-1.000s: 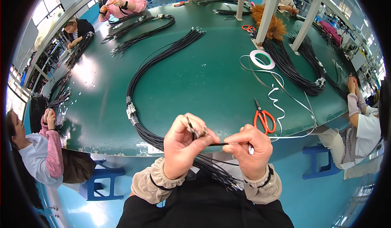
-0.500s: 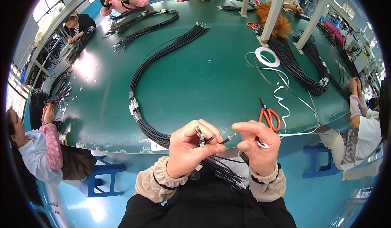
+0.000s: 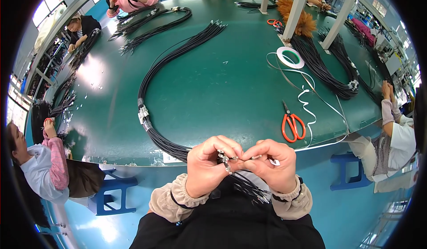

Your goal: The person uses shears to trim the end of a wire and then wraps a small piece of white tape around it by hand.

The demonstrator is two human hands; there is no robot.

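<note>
A: Black wire bundle (image 3: 178,149) runs off the near edge of the green counter (image 3: 222,84) and ends between my two hands. Left hand (image 3: 209,166) is curled, thumb and forefinger pinched on the small metal terminals (image 3: 223,158) at the wire ends. Right hand (image 3: 271,164) is curled the same way, fingertips pressed on those ends; the two hands touch knuckle to knuckle.

B: Handling?

A: My judgement: light, limp along its length, stiff only at the crimped tips. Single strands are thin and look slick, so they could slip or splay. The tips are small and probably bend easily. I would take hold just behind the terminals, not on the metal, and let the counter carry the rest.

B: Anything close by?

A: Orange-handled scissors (image 3: 292,125) lie on the counter to my right, beside a loose white cord (image 3: 307,102). A roll of white tape (image 3: 290,56) sits farther back. Other people work at the counter's edges, well apart from my hands.
</note>
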